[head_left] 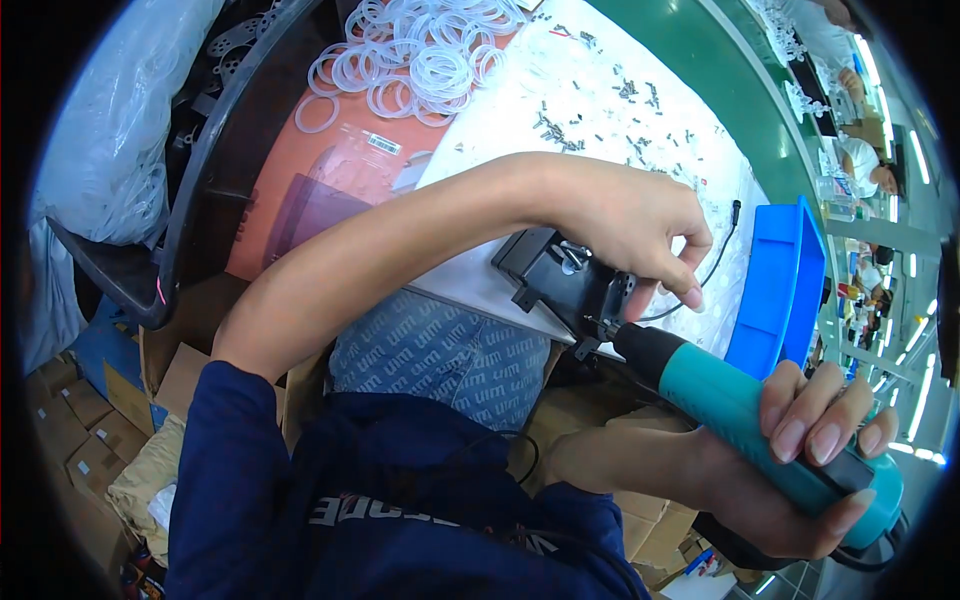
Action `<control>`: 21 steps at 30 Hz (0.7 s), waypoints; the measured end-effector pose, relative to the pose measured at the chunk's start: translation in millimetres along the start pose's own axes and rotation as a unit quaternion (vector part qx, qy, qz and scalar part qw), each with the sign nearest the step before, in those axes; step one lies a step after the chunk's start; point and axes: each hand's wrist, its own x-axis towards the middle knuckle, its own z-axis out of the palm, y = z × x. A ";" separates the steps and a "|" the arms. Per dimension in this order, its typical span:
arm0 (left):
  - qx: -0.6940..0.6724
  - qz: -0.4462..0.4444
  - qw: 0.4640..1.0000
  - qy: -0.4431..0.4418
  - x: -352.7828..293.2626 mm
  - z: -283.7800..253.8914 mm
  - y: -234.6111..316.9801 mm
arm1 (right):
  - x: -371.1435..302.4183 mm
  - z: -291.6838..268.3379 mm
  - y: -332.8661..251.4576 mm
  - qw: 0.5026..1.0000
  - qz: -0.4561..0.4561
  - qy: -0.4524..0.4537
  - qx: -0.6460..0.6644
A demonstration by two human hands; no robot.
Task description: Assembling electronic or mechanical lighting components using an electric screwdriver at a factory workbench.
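My right hand (800,450) is wrapped round a teal electric screwdriver (740,395) with a black nose, its cord trailing at the lower right. The screwdriver's bit meets the near right end of a black plastic housing (560,285), which lies at the table's near edge. Reaching across from the left, my left hand (645,230) bends over the housing's right end with curled fingers closed on it; some fingertips are hidden. A bright metal piece (572,257) shows on top of the housing. A thin black cable (728,245) with a small plug curves across the white surface beyond my fingers.
Small dark screws (625,90) lie scattered on the white work surface (500,130). Translucent rings (430,70) are heaped at the far left on an orange mat (275,210). A blue bin (780,285) stands right. A black crate (225,140) is at left, with cardboard boxes (85,410) below.
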 end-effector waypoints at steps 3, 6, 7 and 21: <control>0.032 -0.033 0.999 0.005 -2.1 -0.8 1.8 | 2.2 4.0 4.2 1.000 -0.023 0.013 -0.011; 0.054 -0.048 0.997 0.018 -0.7 0.0 2.6 | 6.9 4.9 8.3 0.999 -0.011 0.038 -0.033; 0.050 -0.046 0.998 0.017 -0.2 0.0 2.7 | 6.6 5.2 10.0 0.998 -0.017 0.035 -0.044; -0.012 0.104 0.975 0.194 5.9 4.0 -11.0 | 13.4 -37.8 5.1 0.994 -0.004 -0.074 0.075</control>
